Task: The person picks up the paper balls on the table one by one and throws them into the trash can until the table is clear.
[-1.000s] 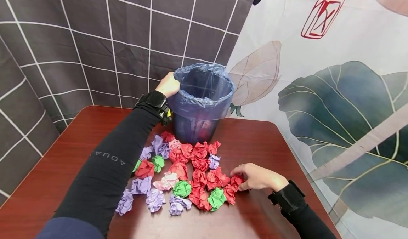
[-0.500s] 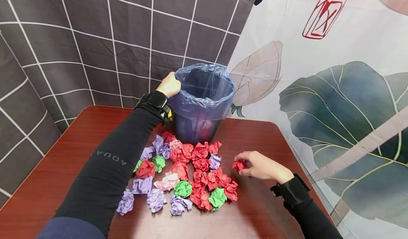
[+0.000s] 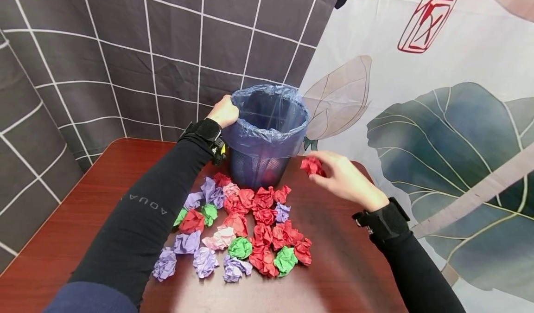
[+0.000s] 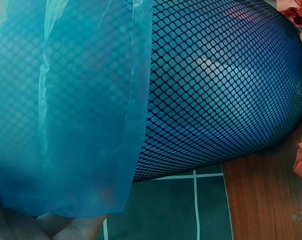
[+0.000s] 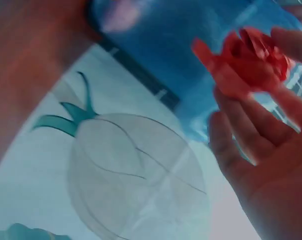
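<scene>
head view | right hand (image 3: 344,177): fingers half-closed about red ball (image 3: 312,166), right of bin (image 3: 259,167) | left hand (image 3: 225,111): fingers curled at left rim (image 3: 246,126) | advisable: clear rim before release

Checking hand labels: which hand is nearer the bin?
Left. The left hand grips the bin at its rim; the right hand is apart from it, to its right, holding a red paper ball.

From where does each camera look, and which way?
Head: worn on the head, facing forward and down at bin and paper balls; left hand, right hand, sleeves show.
Left wrist: worn there, facing the bin's side; fingers show.
Right wrist: worn there, facing the held red ball; that hand shows.
Head and right wrist share that ball.
</scene>
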Tool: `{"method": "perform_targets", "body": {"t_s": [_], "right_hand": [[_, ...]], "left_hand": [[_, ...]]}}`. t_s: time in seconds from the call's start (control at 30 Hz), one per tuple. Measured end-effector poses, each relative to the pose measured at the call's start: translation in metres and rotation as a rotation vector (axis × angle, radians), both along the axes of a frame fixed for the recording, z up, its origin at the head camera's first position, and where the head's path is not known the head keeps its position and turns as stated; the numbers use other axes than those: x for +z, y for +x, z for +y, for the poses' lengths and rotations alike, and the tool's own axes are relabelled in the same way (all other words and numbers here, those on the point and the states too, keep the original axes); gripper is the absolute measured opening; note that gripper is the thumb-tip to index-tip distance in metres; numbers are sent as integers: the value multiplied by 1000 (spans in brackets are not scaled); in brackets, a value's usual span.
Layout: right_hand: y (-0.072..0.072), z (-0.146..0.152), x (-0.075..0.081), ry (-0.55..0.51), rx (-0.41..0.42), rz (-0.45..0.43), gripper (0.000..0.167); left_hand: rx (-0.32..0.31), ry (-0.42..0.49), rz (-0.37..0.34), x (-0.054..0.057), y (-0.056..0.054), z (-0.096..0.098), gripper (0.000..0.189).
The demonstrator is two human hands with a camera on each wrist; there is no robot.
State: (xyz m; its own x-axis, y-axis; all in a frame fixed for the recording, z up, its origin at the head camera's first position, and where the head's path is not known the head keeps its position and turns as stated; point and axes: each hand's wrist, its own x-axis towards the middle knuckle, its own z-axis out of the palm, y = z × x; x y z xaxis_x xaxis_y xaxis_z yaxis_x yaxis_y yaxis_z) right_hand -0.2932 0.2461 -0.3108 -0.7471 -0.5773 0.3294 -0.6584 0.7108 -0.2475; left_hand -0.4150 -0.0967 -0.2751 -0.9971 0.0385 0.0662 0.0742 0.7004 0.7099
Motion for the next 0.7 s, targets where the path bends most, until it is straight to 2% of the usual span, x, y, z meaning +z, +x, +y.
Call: {"method": "perform_targets", "body": {"t_s": [0.03,0.23,0.27,0.3,0.47,0.7], "right_hand": [[-3,-2,5,-22,1,37,50],[-18,-18,30,-140,19,198,52],[-21,-21,34,-154,20,214,51],[-24,-24,37,-167,21,225,50],[-40,-40,50,-197,18,243,47],[-53,-53,60,-151,-37,185,47]], "left_hand": [[4,-11,9,-4,-5,-1,63],[-1,-6,17,-3,-1,0,63],[-7,3,11,1,5,2,62],[-9,3,13,1,5,2,62],[-3,0,16,0,6,1,61],[-7,6,32,0,5,0,61]]}}
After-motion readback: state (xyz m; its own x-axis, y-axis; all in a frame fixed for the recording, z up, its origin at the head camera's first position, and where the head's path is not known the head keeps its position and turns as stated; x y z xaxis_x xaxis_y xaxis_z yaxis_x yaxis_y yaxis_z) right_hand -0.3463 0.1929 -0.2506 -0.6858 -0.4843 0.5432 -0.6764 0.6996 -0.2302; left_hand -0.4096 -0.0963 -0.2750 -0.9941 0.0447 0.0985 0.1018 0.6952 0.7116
